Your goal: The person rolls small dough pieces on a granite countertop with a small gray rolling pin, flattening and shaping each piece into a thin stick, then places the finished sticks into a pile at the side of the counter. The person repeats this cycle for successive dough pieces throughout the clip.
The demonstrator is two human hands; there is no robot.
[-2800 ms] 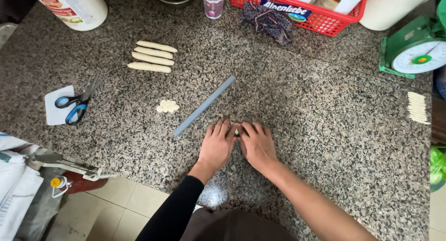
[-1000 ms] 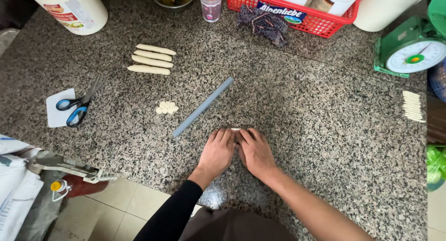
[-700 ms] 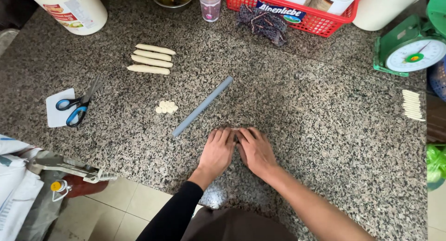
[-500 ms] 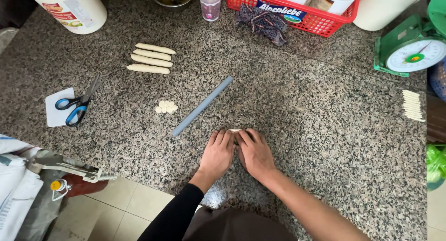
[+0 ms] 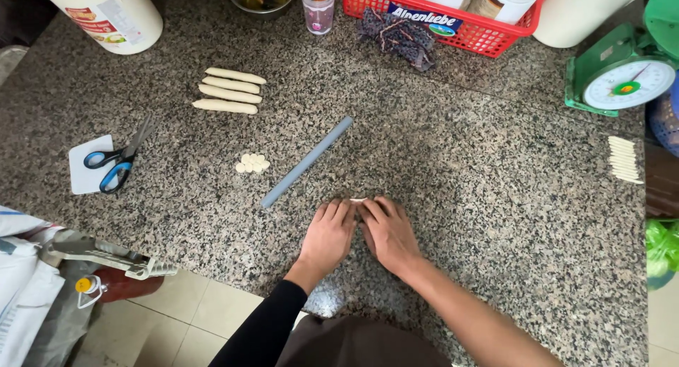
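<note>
Both my palms flat on a small piece of dough (image 5: 358, 200) at the counter's near edge.

It barely peeks out between my left hand (image 5: 327, 234) and right hand (image 5: 388, 232), fingers pressed together over it. Pressing unevenly, I could roll it lopsided or tear it; pushing forward, I might knock the grey stick (image 5: 306, 162) just beside into the little dough pile (image 5: 252, 162).

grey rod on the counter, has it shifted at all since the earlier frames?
No. The grey rod lies on the same diagonal, its lower end just as near the small dough pieces, its upper end pointing at the red basket.
</note>
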